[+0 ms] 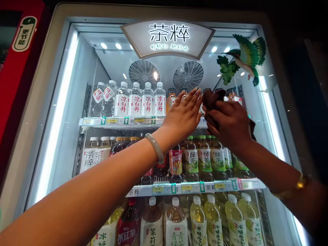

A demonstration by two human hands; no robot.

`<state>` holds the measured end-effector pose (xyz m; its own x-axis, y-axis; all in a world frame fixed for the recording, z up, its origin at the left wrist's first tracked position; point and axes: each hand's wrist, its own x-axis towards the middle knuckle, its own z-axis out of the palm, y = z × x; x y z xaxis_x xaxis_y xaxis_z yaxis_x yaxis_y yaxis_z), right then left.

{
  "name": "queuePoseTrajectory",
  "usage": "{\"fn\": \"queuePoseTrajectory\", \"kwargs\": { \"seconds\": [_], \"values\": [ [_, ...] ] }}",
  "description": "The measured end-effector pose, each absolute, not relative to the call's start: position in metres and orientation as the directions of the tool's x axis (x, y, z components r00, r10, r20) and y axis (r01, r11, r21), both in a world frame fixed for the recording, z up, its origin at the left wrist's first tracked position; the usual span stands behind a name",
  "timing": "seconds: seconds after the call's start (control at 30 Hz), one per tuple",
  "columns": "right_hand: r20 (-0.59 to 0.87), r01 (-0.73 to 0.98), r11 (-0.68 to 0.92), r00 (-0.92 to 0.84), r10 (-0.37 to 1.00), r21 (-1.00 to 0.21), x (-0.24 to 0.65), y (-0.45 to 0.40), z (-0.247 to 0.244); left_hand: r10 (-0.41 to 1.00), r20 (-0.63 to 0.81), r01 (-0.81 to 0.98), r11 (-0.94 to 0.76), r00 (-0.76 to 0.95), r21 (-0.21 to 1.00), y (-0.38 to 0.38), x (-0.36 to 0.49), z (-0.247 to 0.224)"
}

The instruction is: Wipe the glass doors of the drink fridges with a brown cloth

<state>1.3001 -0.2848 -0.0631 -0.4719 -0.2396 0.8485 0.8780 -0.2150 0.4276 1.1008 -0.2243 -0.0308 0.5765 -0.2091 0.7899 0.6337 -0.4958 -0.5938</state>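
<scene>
My left hand (183,114), with a pale bangle at its wrist, is raised flat in front of the upper shelf of a lit drinks cooler, fingers stretched out and holding nothing. Just to its right, my right hand (227,123) has its fingers bunched round a dark brown cloth (214,98), part of which hangs behind the wrist. Both hands are at the glass front (107,73) of the cooler; whether they touch it is hard to tell. A gold-coloured bracelet is on the right wrist.
White-capped water bottles (135,100) stand on the upper shelf, green tea bottles (205,157) on the middle one and more bottles (175,222) below. A lit sign (167,39) and a bird decoration (249,56) are above. A red cabinet (15,75) stands left.
</scene>
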Motion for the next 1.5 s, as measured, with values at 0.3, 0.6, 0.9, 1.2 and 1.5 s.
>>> {"fn": "queuePoseTrajectory", "kwargs": {
  "seconds": [0.3, 0.6, 0.9, 1.2, 1.5],
  "values": [
    [0.911, 0.952, -0.226, -0.270, -0.313, 0.204, 1.343, -0.291, -0.065, -0.135, 0.845, 0.657, -0.571, 0.517, -0.493, -0.236, 1.131, -0.035],
    [0.954, 0.971, -0.192, -0.188, -0.235, 0.144, 1.387, -0.311, -0.072, -0.095, 0.802, 0.643, -0.545, 0.590, -0.538, -0.259, 1.206, -0.042],
    [0.923, 0.923, -0.145, -0.372, -0.094, 0.357, 1.402, -0.324, -0.079, -0.208, 0.771, 0.596, -0.527, 0.601, -0.606, -0.256, 1.219, -0.053],
    [0.935, 0.934, -0.251, -0.304, -0.181, 0.255, 1.445, -0.329, -0.103, -0.204, 0.736, 0.573, -0.507, 0.645, -0.643, -0.271, 1.250, -0.060],
    [0.969, 0.913, -0.360, -0.236, -0.076, 0.194, 1.469, -0.344, -0.048, -0.124, 0.785, 0.629, -0.529, 0.606, -0.569, -0.289, 1.305, -0.033]
  ]
}}
